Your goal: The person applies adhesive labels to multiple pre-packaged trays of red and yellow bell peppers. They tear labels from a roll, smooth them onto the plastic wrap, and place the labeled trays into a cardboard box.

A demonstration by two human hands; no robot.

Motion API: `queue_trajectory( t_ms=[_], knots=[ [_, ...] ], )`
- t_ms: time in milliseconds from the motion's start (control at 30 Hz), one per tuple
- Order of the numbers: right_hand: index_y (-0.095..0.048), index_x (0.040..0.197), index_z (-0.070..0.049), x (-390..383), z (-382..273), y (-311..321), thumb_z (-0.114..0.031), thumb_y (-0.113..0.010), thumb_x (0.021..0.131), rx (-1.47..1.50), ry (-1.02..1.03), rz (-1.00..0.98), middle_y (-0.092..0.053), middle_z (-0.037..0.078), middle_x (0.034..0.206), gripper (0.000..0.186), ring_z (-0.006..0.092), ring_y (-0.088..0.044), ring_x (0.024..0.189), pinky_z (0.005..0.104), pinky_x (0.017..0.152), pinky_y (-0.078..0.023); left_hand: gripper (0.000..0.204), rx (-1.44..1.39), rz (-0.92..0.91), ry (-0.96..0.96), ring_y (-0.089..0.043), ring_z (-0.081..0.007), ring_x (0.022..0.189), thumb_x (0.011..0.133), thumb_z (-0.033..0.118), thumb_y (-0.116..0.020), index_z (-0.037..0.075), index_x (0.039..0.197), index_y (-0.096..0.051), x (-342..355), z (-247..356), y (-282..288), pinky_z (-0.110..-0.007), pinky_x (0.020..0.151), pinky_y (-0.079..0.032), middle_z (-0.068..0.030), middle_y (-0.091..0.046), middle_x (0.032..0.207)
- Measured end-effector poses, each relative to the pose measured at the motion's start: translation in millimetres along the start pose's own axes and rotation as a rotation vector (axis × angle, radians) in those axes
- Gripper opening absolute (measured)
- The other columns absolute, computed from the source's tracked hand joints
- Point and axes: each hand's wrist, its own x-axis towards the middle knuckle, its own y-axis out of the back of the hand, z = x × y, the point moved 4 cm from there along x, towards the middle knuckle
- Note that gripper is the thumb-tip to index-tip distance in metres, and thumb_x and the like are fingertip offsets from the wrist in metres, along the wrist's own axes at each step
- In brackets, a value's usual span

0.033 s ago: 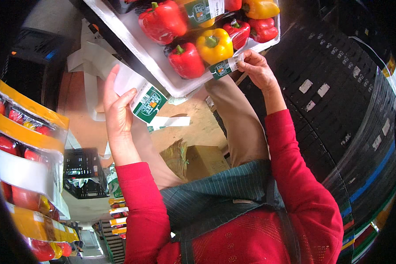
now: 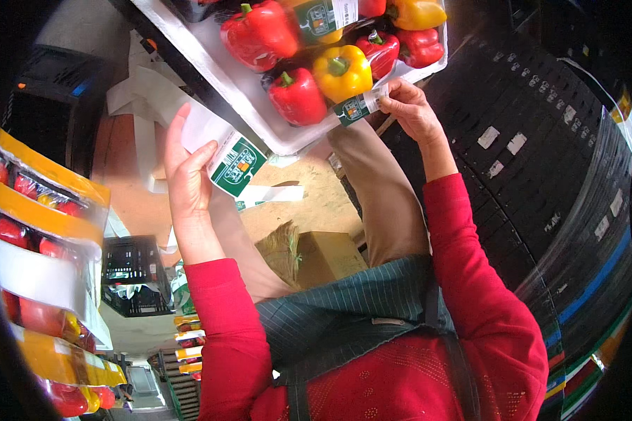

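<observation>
A strip of green-and-white labels hangs from my left hand, held between thumb and fingers, its white backing trailing behind. My right hand pinches a single green-and-white label between thumb and fingertips, at the near edge of a white tray. In that tray lie red bell peppers and yellow bell peppers, with clear film showing over some. Another green label lies across the peppers farther up. The tray's far end is cut off by the picture's top.
Stacked cartons of wrapped peppers rise at the left, near black crates. Black stacked crates fill the right side. Below are a cardboard box, a straw broom and a loose label strip.
</observation>
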Motion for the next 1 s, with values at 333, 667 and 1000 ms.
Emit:
queue_trajectory(
  t_ms=[333,667,1000],
  knots=[
    [-0.062,0.091,-0.005,18,-1,-1,-0.003,-0.07,0.08,-0.171,0.041,0.144,-0.06,-0.004,0.082,0.014,0.0054,-0.054,0.073,0.0204,0.069,-0.043,0.058,0.024,-0.014,-0.031,-0.05,-0.0225,0.116,0.075,-0.011,-0.054,0.001,0.13,-0.044,7,-3,2,-0.033,0.101,-0.039,-0.0131,-0.051,0.124],
    [-0.061,0.085,-0.001,-3,-25,-28,-0.016,-0.085,0.064,-0.618,0.237,0.676,-0.062,0.003,0.077,0.036,0.0122,-0.057,0.07,0.0263,0.065,-0.049,0.025,-0.087,-0.081,0.015,-0.057,-0.0146,0.096,0.083,-0.007,-0.057,0.001,0.106,-0.057,7,-7,11,-0.027,0.088,-0.045,-0.006,-0.057,0.107],
    [-0.063,0.091,-0.004,7,-10,-35,-0.023,-0.064,0.089,-0.155,0.129,0.528,-0.064,0.002,0.082,0.019,0.0102,-0.058,0.076,0.024,0.072,-0.046,0.039,-0.117,-0.072,-0.064,-0.058,-0.0167,0.101,0.083,-0.006,-0.058,0.004,0.121,-0.051,-2,-1,17,-0.029,0.087,-0.049,-0.009,-0.054,0.115]
  ],
)
